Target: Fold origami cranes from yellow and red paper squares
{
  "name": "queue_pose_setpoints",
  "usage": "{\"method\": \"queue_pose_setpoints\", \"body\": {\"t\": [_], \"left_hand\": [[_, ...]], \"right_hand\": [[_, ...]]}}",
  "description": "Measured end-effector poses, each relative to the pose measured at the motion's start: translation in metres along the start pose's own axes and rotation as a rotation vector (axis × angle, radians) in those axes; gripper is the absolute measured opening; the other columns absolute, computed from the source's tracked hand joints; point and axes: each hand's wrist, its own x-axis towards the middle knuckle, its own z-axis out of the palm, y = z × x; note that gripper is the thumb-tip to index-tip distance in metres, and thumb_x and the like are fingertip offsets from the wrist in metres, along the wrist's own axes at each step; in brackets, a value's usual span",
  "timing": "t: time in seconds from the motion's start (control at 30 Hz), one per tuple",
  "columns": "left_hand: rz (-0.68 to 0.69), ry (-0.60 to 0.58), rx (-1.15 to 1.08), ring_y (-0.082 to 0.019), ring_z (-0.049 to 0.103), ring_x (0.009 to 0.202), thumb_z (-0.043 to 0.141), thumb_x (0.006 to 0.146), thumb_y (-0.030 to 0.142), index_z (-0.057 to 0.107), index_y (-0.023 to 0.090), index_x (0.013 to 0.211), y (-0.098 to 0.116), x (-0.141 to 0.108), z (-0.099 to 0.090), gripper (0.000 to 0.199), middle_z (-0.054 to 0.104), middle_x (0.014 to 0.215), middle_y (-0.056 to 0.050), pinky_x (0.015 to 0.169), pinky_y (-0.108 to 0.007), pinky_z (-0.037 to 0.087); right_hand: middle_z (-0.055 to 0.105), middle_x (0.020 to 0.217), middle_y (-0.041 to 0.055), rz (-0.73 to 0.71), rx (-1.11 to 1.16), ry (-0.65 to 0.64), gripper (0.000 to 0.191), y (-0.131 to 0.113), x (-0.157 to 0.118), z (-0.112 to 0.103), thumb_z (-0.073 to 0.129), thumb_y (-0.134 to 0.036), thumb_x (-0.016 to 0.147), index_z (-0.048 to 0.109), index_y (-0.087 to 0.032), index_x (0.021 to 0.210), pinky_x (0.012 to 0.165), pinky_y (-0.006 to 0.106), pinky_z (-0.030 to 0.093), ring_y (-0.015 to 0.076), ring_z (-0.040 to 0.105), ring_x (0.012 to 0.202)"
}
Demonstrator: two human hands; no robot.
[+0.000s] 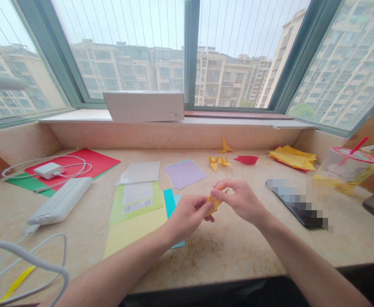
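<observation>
At the far left of the desk (238, 260), a white cable (65, 249) loops near the front edge, with a yellow strip (17, 285) against it. Behind it lies a white power bank (62, 201), a plug in its near end, and beyond that a white charger (49, 170) sits with its cord on red sheets (102, 161) that overlap a green sheet (20, 183). Next comes a whitish packet (142, 172), just behind a light green printed sheet (114, 211), which overlaps a pale yellow sheet (123, 238). A bright blue strip (170, 204) lies along their right side, partly hidden by the left arm, and a small stack of lilac paper (187, 174) rests farther back. The left hand (195, 211) has its thumb and fingers closed on a small folded yellow paper (215, 204), held above the desk in front of the person. The right hand (234, 196) meets it from the other side, thumb and forefinger pinched together at the paper's upper part. Behind the hands stand small yellow folded pieces (225, 146), with a red folded piece (247, 160) to their right. Farther right are a pile of yellow and red paper (292, 157), a dark phone (294, 204) lying nearer, partly pixelated, and a clear cup (343, 166) with a red straw (359, 145).
</observation>
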Motion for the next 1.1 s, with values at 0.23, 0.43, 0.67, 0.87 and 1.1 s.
{"method": "queue_pose_setpoints", "body": {"t": [0.23,0.43,0.67,0.87,1.1], "left_hand": [[0.126,0.041,0.208,-0.015,0.061,0.062,0.047,0.098,0.034,0.071,0.014,0.088,-0.003,0.0,-0.001,0.033,0.068,0.074,-0.005,0.061,-0.025,0.047],[0.1,0.05,0.239,-0.016,0.063,0.061,0.048,0.098,0.039,0.067,0.014,0.077,-0.003,-0.001,-0.002,0.037,0.067,0.07,-0.005,0.06,-0.026,0.046],[-0.005,0.117,-0.135,-0.014,0.067,0.061,0.056,0.092,0.048,0.061,0.012,0.092,0.0,0.005,-0.005,0.036,0.071,0.085,-0.008,0.062,-0.027,0.051],[-0.039,0.129,-0.275,-0.013,0.067,0.059,0.062,0.088,0.046,0.057,0.013,0.092,0.0,0.007,-0.005,0.033,0.071,0.083,-0.007,0.063,-0.027,0.05],[0.003,0.071,-0.186,-0.007,0.053,0.049,0.059,0.09,0.054,0.062,0.013,0.083,0.001,0.004,-0.002,0.042,0.059,0.069,0.001,0.05,-0.021,0.04]], "right_hand": [[0.075,0.093,0.0075,-0.003,-0.017,-0.068,0.022,0.003,-0.001,0.0,0.072,-0.041,0.084,0.077,-0.02,0.084,0.069,0.031,0.055,0.0236,0.069,0.089],[0.076,0.087,0.007,-0.129,-0.098,0.036,0.022,0.003,-0.002,0.009,0.071,-0.039,0.085,0.078,-0.021,0.074,0.083,0.04,0.054,0.0242,0.069,0.086],[0.076,0.103,0.0084,0.013,0.21,0.054,0.04,0.012,0.005,-0.002,0.072,-0.045,0.085,0.07,-0.02,0.116,0.088,0.038,0.054,0.0219,0.071,0.094],[0.077,0.095,0.0068,0.001,0.287,0.068,0.03,0.014,0.005,0.003,0.077,-0.041,0.08,0.075,-0.019,0.101,0.086,0.037,0.054,0.0199,0.07,0.088],[0.076,0.087,0.0052,-0.012,0.258,0.065,0.023,0.01,0.002,0.01,0.075,-0.037,0.081,0.073,-0.018,0.094,0.081,0.035,0.054,0.0186,0.069,0.081]]}}
